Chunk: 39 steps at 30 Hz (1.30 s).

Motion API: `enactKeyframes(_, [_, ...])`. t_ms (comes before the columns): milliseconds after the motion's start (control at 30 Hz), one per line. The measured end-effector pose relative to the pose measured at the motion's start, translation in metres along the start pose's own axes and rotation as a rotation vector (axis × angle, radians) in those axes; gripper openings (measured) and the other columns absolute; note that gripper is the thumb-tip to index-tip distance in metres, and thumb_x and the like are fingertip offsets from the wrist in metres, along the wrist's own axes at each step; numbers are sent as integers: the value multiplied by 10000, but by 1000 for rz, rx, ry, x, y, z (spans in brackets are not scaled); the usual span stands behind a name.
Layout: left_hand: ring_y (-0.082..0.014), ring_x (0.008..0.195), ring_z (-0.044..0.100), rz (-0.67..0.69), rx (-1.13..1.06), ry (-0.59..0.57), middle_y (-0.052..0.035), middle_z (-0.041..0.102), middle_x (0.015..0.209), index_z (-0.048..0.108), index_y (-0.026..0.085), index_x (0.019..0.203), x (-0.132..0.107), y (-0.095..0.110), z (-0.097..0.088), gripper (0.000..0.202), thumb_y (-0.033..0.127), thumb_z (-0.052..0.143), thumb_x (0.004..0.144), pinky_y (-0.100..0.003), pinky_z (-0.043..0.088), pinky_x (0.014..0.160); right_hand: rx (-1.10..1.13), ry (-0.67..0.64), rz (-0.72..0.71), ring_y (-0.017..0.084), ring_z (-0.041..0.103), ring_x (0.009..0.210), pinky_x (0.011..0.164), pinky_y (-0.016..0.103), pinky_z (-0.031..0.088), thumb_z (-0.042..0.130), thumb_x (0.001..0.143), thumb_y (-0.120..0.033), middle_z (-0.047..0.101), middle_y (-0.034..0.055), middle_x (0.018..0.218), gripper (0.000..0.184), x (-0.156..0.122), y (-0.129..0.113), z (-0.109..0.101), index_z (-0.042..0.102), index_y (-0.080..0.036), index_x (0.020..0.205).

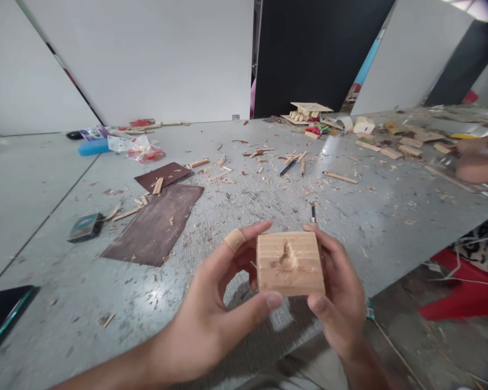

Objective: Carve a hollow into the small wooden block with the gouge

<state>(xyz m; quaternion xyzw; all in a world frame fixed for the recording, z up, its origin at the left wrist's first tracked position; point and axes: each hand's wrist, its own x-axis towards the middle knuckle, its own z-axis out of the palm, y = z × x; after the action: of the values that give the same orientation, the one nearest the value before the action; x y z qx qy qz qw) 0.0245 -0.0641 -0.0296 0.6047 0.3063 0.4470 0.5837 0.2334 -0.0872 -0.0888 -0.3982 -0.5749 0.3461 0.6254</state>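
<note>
A small wooden block [289,264] with a rough carved hollow in its upper face is held up over the table's near edge. My left hand [223,303] grips its left side, thumb at the lower front corner; a tan bandage [235,239] wraps the index finger. My right hand [341,298] closes on the block's right side, thumb below. Just beyond my right fingertips shows the metal tip of a carving tool [313,212]; its handle is hidden, and I cannot tell whether it is held or lies on the table.
Brown sandpaper sheets [156,225] and a small dark box [85,227] lie left. Wood shavings, a pencil-like stick [340,177] and a dark pen [288,167] are scattered ahead. Another person's arm [477,162] is at right, above a red stool [463,290]. A phone-like device [6,314] sits near left.
</note>
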Motion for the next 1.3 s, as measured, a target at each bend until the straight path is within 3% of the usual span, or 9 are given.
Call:
enactKeyframes(133, [-169, 954, 690, 2, -124, 59, -50, 758, 1149, 528, 309, 1542, 6, 2, 2, 661, 290, 857, 968, -290, 617, 861, 8, 28, 21, 292, 763, 1106, 846, 396, 679, 865, 876, -642, 695, 113, 1378, 759, 0, 0, 3, 541, -381, 1511])
enactKeyframes(233, [-159, 916, 717, -22, -184, 108, -51, 785, 1089, 568, 256, 1460, 10, 4, 2, 548, 279, 840, 984, -269, 630, 822, -11, 56, 23, 276, 744, 1073, 807, 374, 660, 889, 844, -655, 683, 94, 1306, 758, 0, -1, 4, 533, -386, 1457])
enactKeyframes(367, [-130, 850, 723, -47, -182, 154, -32, 785, 959, 649, 193, 1315, 14, 11, 1, 354, 270, 810, 1009, -214, 629, 768, -25, 40, -26, 232, 705, 913, 691, 331, 603, 833, 903, -646, 671, 68, 1168, 594, 1, -1, 5, 558, -366, 1348])
enactKeyframes(500, [-104, 743, 682, -31, -147, 146, -2, 755, 859, 670, 176, 1267, 17, 18, -2, 316, 260, 813, 999, -182, 615, 681, 9, -13, -67, 209, 657, 897, 709, 315, 571, 758, 990, -513, 651, 46, 1119, 387, 1, -1, 4, 592, -352, 1301])
enactKeyframes(733, [-86, 590, 660, -39, -192, 126, 27, 705, 780, 669, 154, 1193, 20, 19, -3, 312, 308, 834, 978, -167, 586, 534, 19, -78, 25, 170, 552, 686, 566, 278, 459, 741, 995, -543, 617, -6, 881, 372, -2, -3, 1, 581, -332, 1256])
enactKeyframes(1300, [-74, 561, 657, -82, -202, 99, 20, 700, 756, 739, 162, 1043, 20, 13, -6, 264, 401, 835, 985, -147, 574, 517, 0, -120, -21, 153, 580, 743, 618, 244, 495, 757, 986, -575, 655, -16, 930, 361, 1, -5, 0, 609, -348, 1224])
